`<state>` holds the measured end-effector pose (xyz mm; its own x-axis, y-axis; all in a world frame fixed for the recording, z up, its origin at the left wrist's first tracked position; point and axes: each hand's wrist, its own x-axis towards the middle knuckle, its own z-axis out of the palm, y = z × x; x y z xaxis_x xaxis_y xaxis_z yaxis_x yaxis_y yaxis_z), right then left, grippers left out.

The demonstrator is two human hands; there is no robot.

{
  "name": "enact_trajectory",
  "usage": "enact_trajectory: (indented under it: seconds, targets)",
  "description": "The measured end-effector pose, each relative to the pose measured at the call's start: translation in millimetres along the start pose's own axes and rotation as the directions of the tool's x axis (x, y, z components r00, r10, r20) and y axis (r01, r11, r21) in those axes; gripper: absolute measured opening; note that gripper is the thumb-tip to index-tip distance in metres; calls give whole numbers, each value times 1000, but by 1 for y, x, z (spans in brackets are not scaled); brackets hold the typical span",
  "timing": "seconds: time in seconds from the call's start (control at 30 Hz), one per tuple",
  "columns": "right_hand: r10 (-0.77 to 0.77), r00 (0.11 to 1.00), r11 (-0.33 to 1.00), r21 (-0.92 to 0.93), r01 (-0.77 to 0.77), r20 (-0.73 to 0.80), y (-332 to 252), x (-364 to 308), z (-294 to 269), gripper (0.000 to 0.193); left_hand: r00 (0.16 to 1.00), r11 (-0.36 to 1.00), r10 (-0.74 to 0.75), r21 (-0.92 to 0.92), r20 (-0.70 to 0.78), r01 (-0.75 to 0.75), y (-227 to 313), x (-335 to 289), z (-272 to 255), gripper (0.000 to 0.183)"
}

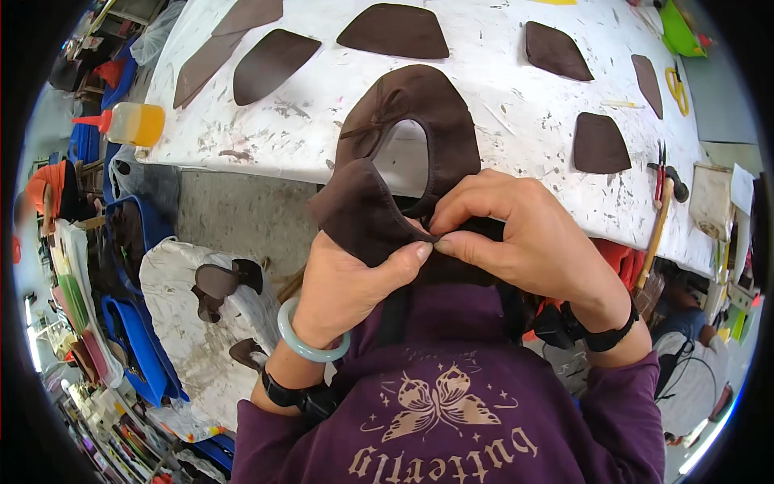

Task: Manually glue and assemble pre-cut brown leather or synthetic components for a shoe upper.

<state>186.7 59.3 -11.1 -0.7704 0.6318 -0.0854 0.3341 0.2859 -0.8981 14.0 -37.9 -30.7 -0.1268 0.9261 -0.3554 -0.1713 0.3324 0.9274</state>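
Observation:
A dark brown, soft shoe upper [455, 105] with an oval opening spans from the table's near edge to my chest. My left hand [347, 282] holds its near left flap from below, thumb pressed on the edge. From the right, my right hand [524, 230] pinches the same edge between thumb and fingers. Both thumbs almost meet at the edge of the upper. What lies under the fingers is hidden. Several flat brown pieces lie beyond on the table, including a large one [393, 32] and a smaller one [601, 143].
The white, stained worktable [266, 141] holds a yellow glue bottle [133, 124] at left. Yellow-handled scissors [678, 91], red-handled pliers [660, 173] and a wooden-handled hammer [655, 230] lie at right. A cloth-covered stand [173, 298] with brown pieces and blue bins [137, 347] are at left.

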Motion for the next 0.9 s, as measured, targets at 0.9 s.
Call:
enact_trajectory:
  seconds: [0.9]
  targets:
    - [346,937,589,769,-249,38,-21,6,67,11,938,882,263,-338,-227,-329,-33,-44,-38,33]
